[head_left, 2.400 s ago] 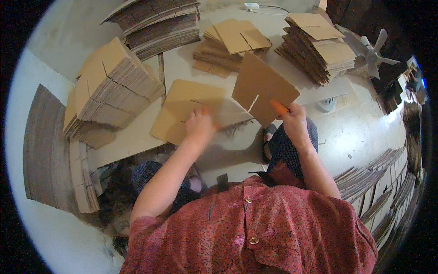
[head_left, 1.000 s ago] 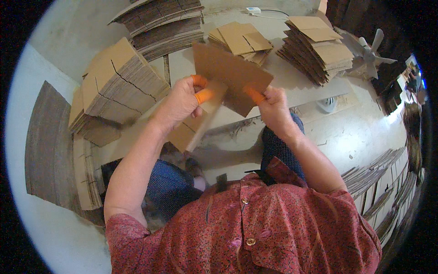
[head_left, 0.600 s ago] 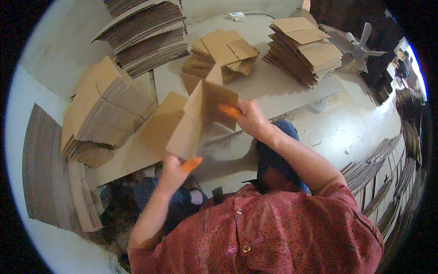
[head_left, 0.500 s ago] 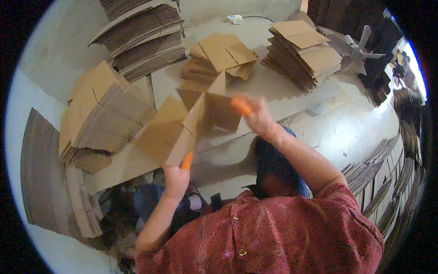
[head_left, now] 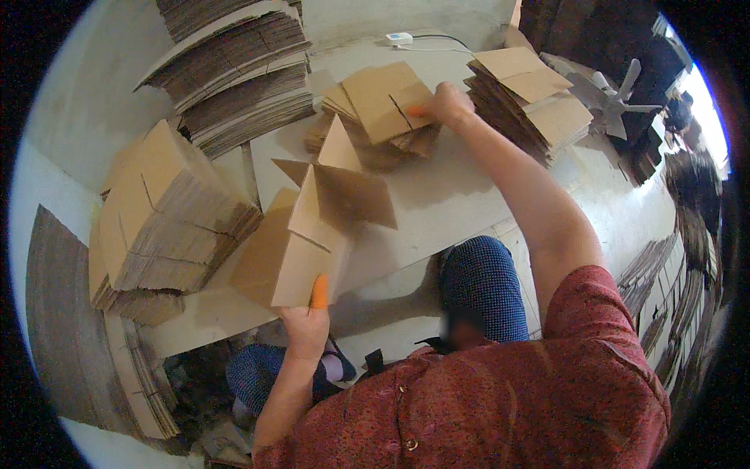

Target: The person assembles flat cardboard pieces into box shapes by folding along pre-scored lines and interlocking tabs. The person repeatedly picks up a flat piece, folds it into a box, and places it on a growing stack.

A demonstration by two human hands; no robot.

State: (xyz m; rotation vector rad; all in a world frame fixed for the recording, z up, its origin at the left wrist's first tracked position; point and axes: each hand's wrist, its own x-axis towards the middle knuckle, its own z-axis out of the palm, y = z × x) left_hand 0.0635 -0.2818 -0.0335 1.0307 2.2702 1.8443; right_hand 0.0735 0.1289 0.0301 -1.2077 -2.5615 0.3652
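Note:
My left hand (head_left: 307, 324), with an orange cot on one finger, grips the near end of a part-folded brown cardboard box (head_left: 312, 227) whose flaps stand up above the low white table (head_left: 453, 207). My right hand (head_left: 447, 104) reaches far forward and rests on the top sheet of a small stack of flat cardboard blanks (head_left: 383, 105) at the table's back. It also wears orange fingertip cots, and its fingers press on the top blank.
Tall stacks of flat cardboard stand at the left (head_left: 168, 215), back left (head_left: 238, 78) and back right (head_left: 531, 98). A white fan (head_left: 617, 98) sits on the floor at right. More cardboard leans along the left (head_left: 55, 313) and right (head_left: 664, 266) edges.
The box was held up in both hands. Now my left hand alone holds it low near the table's front, and my right hand has let go and reached out to the far stack.

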